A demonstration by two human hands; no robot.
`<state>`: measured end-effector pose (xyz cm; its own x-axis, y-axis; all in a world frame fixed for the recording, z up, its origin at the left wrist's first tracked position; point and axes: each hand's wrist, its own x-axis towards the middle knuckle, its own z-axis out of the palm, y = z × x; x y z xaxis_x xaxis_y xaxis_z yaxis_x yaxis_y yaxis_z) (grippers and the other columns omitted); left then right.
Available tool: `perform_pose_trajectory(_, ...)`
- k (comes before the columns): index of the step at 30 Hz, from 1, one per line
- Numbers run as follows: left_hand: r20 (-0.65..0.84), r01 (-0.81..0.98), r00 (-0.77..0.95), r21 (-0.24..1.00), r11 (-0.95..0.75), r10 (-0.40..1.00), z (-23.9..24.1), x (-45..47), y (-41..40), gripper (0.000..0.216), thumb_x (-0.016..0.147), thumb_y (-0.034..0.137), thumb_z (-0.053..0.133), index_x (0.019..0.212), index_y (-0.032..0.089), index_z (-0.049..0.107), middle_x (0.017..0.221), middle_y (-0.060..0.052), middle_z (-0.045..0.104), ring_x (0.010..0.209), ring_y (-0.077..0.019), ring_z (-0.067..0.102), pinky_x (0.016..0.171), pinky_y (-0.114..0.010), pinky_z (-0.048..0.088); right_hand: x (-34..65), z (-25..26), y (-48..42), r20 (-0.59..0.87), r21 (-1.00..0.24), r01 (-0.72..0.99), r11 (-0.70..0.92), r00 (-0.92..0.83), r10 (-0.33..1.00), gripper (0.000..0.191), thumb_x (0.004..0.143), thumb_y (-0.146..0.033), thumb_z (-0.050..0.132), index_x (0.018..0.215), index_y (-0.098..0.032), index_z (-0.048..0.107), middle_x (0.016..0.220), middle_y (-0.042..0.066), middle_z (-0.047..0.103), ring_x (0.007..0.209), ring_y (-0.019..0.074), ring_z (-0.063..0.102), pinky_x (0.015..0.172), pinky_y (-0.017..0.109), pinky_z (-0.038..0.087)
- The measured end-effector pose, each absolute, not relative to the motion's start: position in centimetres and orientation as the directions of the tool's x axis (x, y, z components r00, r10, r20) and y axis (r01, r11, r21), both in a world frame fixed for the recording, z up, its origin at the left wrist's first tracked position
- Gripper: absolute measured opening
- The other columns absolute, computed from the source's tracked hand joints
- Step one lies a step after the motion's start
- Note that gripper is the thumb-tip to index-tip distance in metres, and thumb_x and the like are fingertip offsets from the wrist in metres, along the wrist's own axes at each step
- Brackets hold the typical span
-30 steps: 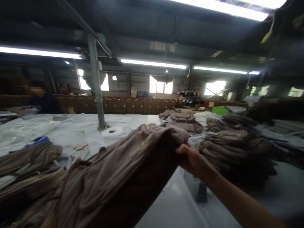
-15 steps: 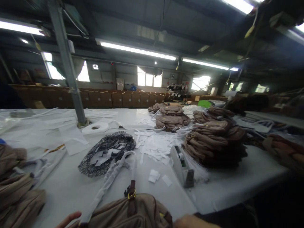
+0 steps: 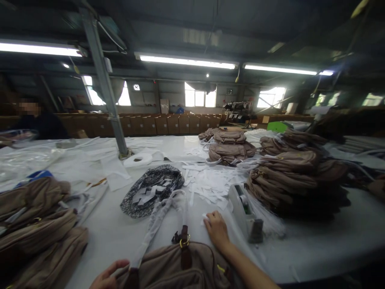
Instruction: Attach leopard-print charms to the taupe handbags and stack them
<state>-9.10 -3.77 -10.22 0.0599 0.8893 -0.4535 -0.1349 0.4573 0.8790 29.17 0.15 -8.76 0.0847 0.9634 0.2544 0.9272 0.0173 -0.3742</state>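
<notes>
A brown fabric backpack lies at the bottom centre, with a leather tab, a gold ring and a strap wrapped in white material. My left hand is at the bag's left side, fingers closed at the lower end of that strap; its lower part is cut off by the frame edge. Beyond the bag, my right hand rests on the table with fingers bent together over small white paper slips, mostly hidden under it. A grey tape dispenser stands just to its right.
A black-and-white patterned cloth container holds white slips. Behind lies a heap of paper strips. Brown bags are stacked at right and left. A metal post rises from the table. A person is at far left.
My right hand has moved from the bag's right edge forward onto the paper slips. My left hand stays by the strap. The view has turned left, bringing a person into sight.
</notes>
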Motion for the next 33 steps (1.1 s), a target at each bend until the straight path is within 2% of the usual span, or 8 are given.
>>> perform_pose_trajectory(5, -0.44, -0.19, 0.205, 0.859, 0.476, 0.874, -8.0, -3.9, -4.6, 0.033, 0.038, 0.005, 0.057, 0.066, 0.021, 0.063, 0.056, 0.002, 0.065, 0.057, -0.0218, 0.06, 0.054, -0.028, 0.045, 31.7, -8.4, 1.9, 0.23, -0.385, 0.923, 0.033, 0.061, 0.971, 0.024, 0.093, -0.025, 0.039, 0.099, -0.02, 0.062, 0.1, 0.008, 0.062, 0.089, 0.0188, 0.06, 0.076, 0.026, 0.043)
perform_pose_trajectory(9, -0.42, -0.167, 0.268, 0.866, 0.472, 0.867, -7.7, 0.0, -3.9, 0.03, 0.039, 0.004, 0.055, 0.064, 0.016, 0.065, 0.055, 0.001, 0.064, 0.052, -0.0153, 0.055, 0.05, -0.021, 0.039, 33.7, -7.4, 3.2, 0.23, -0.391, 0.92, 0.008, 0.09, 0.969, 0.03, 0.096, -0.026, 0.035, 0.092, -0.016, 0.063, 0.096, 0.01, 0.063, 0.095, 0.0196, 0.058, 0.085, 0.03, 0.042)
perform_pose_trajectory(12, -0.411, -0.133, 0.292, 0.877, 0.462, 0.864, -8.0, 1.5, -3.2, 0.027, 0.041, 0.003, 0.053, 0.063, 0.015, 0.064, 0.051, 0.002, 0.063, 0.048, -0.0116, 0.051, 0.047, -0.018, 0.034, 34.9, -6.6, 4.0, 0.235, -0.414, 0.91, 0.004, 0.103, 0.966, 0.026, 0.095, -0.03, 0.042, 0.094, -0.014, 0.062, 0.1, 0.007, 0.062, 0.097, 0.0193, 0.058, 0.088, 0.038, 0.044)
perform_pose_trajectory(16, -0.42, -0.087, 0.309, 0.881, 0.465, 0.853, -7.2, 1.7, -3.6, 0.033, 0.045, 0.007, 0.051, 0.075, 0.016, 0.062, 0.055, 0.002, 0.064, 0.053, -0.0151, 0.056, 0.048, -0.019, 0.034, 36.3, -6.4, 4.2, 0.219, -0.468, 0.884, -0.007, 0.124, 0.968, 0.024, 0.091, -0.032, 0.052, 0.106, -0.015, 0.059, 0.103, 0.005, 0.063, 0.092, 0.018, 0.061, 0.083, 0.04, 0.049)
perform_pose_trajectory(20, -0.395, 0.013, 0.384, 0.906, 0.423, 0.835, -4.5, 0.9, -5.0, 0.038, 0.055, 0.01, 0.051, 0.091, 0.018, 0.059, 0.074, 0.0, 0.069, 0.063, -0.0169, 0.06, 0.054, -0.022, 0.038, 37.1, -6.8, 3.8, 0.206, -0.519, 0.854, -0.032, 0.162, 0.965, 0.019, 0.09, -0.029, 0.052, 0.096, -0.013, 0.062, 0.09, 0.004, 0.067, 0.084, 0.0167, 0.063, 0.079, 0.034, 0.048)
perform_pose_trajectory(24, -0.3, 0.17, 0.235, 0.949, 0.265, 0.924, -2.1, -0.8, -5.5, 0.027, 0.069, 0.027, 0.06, 0.094, 0.016, 0.061, 0.087, -0.005, 0.069, 0.078, -0.0196, 0.062, 0.065, -0.025, 0.043, 37.4, -7.0, 3.7, 0.233, -0.565, 0.825, -0.018, 0.181, 0.956, 0.025, 0.089, -0.026, 0.044, 0.098, -0.013, 0.064, 0.093, 0.01, 0.07, 0.087, 0.0199, 0.065, 0.077, 0.028, 0.046)
perform_pose_trajectory(28, -0.188, 0.257, 0.024, 0.95, 0.176, 0.982, -1.4, -2.5, -7.4, 0.027, 0.074, 0.04, 0.061, 0.088, 0.017, 0.061, 0.068, 0.001, 0.064, 0.062, -0.0147, 0.056, 0.056, -0.022, 0.038, 37.6, -6.9, 3.9, 0.275, -0.585, 0.811, 0.014, 0.182, 0.944, 0.037, 0.091, -0.028, 0.033, 0.105, -0.014, 0.064, 0.101, 0.012, 0.069, 0.095, 0.0232, 0.063, 0.082, 0.03, 0.044)
perform_pose_trajectory(33, -0.206, 0.518, 0.016, 0.838, 0.168, 0.978, -3.2, -0.8, -12.2, 0.044, 0.081, 0.054, 0.046, 0.057, 0.018, 0.054, 0.047, 0.001, 0.054, 0.042, -0.0144, 0.047, 0.045, -0.024, 0.031, 37.2, -7.1, 3.9, 0.316, -0.6, 0.798, 0.059, 0.168, 0.934, 0.033, 0.085, -0.036, 0.046, 0.098, -0.015, 0.069, 0.102, 0.012, 0.069, 0.098, 0.0252, 0.061, 0.088, 0.032, 0.041)
